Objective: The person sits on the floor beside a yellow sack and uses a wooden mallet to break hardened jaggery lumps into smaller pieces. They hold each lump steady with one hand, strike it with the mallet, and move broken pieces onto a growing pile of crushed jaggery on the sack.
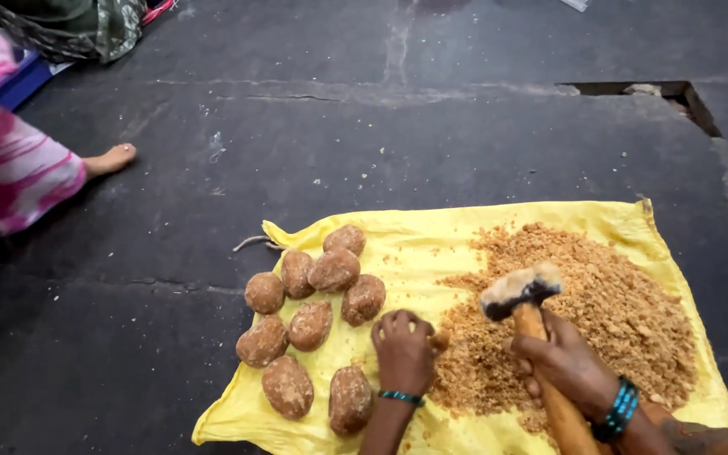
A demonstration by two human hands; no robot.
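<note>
Pink-sleeved person point(2, 160) seen at far left edge, bare foot point(111, 158) rested on dark floor point(381, 152). Yellow cloth point(431, 232) spread on floor. Brown lumps point(309, 324) clustered on cloth's left half, some touching. Left hand point(404, 350) pressed down beside crumb pile, fingers curled narrow over small brown piece point(438, 340). Hammer point(522, 291) gripped by right hand point(568, 361), fist closed round wooden handle, crusted head raised over crumbs point(617, 312) heaped on cloth's right half
</note>
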